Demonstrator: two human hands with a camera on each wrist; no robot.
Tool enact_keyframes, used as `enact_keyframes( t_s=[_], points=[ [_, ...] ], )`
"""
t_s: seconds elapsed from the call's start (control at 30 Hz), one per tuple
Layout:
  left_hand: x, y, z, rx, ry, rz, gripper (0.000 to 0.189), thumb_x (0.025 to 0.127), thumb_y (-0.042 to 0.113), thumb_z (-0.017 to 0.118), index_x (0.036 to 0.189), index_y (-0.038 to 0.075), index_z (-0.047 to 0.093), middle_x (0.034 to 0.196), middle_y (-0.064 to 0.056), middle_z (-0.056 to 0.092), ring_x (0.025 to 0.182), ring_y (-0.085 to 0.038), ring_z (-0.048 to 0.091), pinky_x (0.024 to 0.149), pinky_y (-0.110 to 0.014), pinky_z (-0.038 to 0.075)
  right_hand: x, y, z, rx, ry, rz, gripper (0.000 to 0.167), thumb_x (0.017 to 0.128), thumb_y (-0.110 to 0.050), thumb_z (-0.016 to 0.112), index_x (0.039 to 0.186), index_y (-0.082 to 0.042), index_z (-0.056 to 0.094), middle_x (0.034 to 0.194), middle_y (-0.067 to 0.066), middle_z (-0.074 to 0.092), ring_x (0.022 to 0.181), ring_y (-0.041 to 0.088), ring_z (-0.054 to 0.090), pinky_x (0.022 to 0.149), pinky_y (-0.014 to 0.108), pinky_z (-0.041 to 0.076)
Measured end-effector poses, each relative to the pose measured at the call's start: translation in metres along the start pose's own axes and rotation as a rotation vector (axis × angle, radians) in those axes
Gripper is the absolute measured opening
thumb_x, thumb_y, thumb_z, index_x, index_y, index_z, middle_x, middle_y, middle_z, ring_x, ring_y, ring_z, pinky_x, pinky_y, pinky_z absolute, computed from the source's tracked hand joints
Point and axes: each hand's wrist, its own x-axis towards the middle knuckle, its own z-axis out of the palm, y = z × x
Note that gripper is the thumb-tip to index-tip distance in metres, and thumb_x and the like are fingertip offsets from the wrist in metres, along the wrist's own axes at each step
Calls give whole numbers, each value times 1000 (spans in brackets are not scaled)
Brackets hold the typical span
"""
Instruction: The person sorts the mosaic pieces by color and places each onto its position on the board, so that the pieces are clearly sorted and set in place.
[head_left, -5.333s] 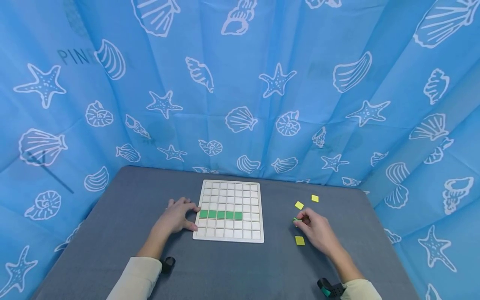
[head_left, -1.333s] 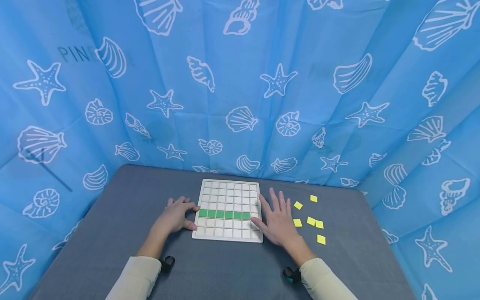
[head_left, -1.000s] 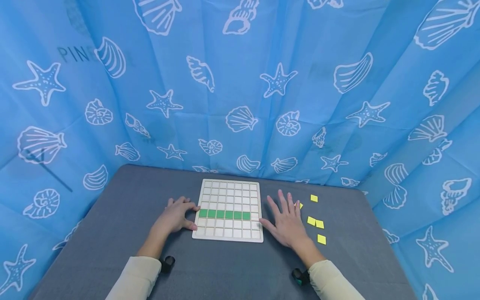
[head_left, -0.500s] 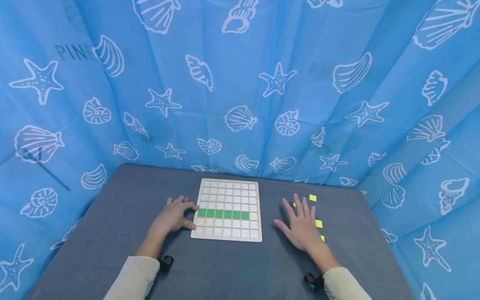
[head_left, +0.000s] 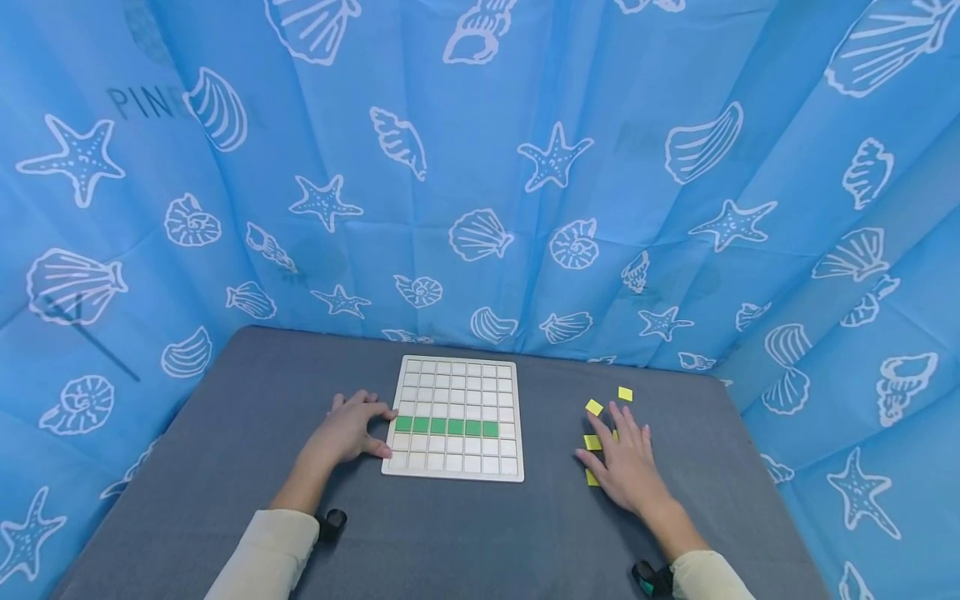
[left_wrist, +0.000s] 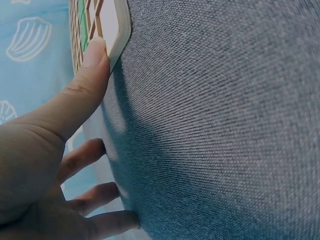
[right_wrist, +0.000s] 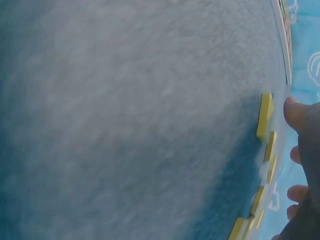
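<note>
A white square grid board [head_left: 456,392] lies on the grey cloth, with a row of green tiles [head_left: 455,427] across it. The last cell at that row's right end is white. My left hand [head_left: 345,433] is at the board's left side, its thumb and index finger touching the edge. In the left wrist view the thumb [left_wrist: 75,100] presses on the board's corner rim, while other fingers reach down to the cloth. My right hand [head_left: 630,462], fingers spread and holding nothing, hovers over several yellow tiles [head_left: 592,442], partly hiding some. In the right wrist view its thumb [right_wrist: 295,114] is near a yellow tile [right_wrist: 263,117].
Two yellow tiles lie beyond the right fingertips, one [head_left: 594,407] close by and another [head_left: 626,393] farther back. Grey cloth [head_left: 551,450] separates the board from the tiles. A blue shell-patterned curtain [head_left: 480,183] rises behind the table and along both sides.
Earlier, my right hand pinched a green tile; the green row then grew one tile longer to the right. That hand has since moved right, from the board to the yellow tiles. The left hand stays put.
</note>
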Motion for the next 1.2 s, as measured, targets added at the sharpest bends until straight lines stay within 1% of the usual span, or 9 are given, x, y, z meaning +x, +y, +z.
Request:
enact_keyframes(
  t_s=[0.13,0.23,0.37,0.43,0.6,0.77,0.97,1.07,1.2],
  points=[
    [0,-2,0,-10,9,3,69,71,37,91,135,26,68,157,-17,45,135,-44,38,104,-66,42,0,6,1,-16,12,-24,62,100,-36,65,154,-14,45,165,26,27,154,50,18,117,76,15],
    [1,-2,1,-6,8,7,69,71,38,91,135,27,68,157,-17,44,137,-45,37,104,-66,42,0,10,1,-36,37,-44,54,100,-30,65,150,-14,52,163,24,33,153,49,22,116,76,18],
    [1,0,1,5,1,10,68,72,38,90,136,27,67,157,-17,44,138,-45,37,104,-66,42,0,13,1,-39,64,-61,40,99,-22,68,138,-12,64,160,22,39,152,49,26,115,75,21],
    [0,0,1,8,4,12,68,73,37,90,136,27,67,157,-17,45,137,-45,38,103,-65,43,0,12,0,-37,91,-78,35,97,-19,71,131,-10,69,158,22,43,150,49,29,114,75,24],
    [1,1,-1,8,18,16,68,73,37,90,136,27,67,156,-17,46,134,-43,40,102,-64,44,2,10,0,-16,159,-101,27,90,-14,77,116,-8,75,152,24,50,147,49,35,112,73,30],
    [2,0,-1,11,17,11,67,74,37,89,137,28,67,157,-17,45,135,-43,39,103,-64,43,4,10,0,25,167,-76,20,86,-11,81,104,-7,72,145,24,55,142,49,39,106,72,35],
    [2,-1,0,19,12,5,68,74,38,89,137,29,66,157,-16,45,136,-43,39,103,-65,43,5,5,-1,75,150,-45,17,87,-12,81,91,-14,65,126,17,66,122,41,51,98,63,40],
    [3,-2,1,17,11,3,68,74,38,89,137,29,66,158,-16,44,136,-43,38,104,-65,42,6,0,-4,107,131,-38,17,88,-12,80,89,-16,63,119,13,67,116,38,52,95,60,41],
    [2,-2,1,9,11,2,68,73,38,89,137,28,66,158,-16,45,135,-43,38,104,-65,42,8,-7,-6,133,108,-39,15,89,-12,79,90,-16,64,110,9,67,108,34,54,91,54,42]
  ],
)
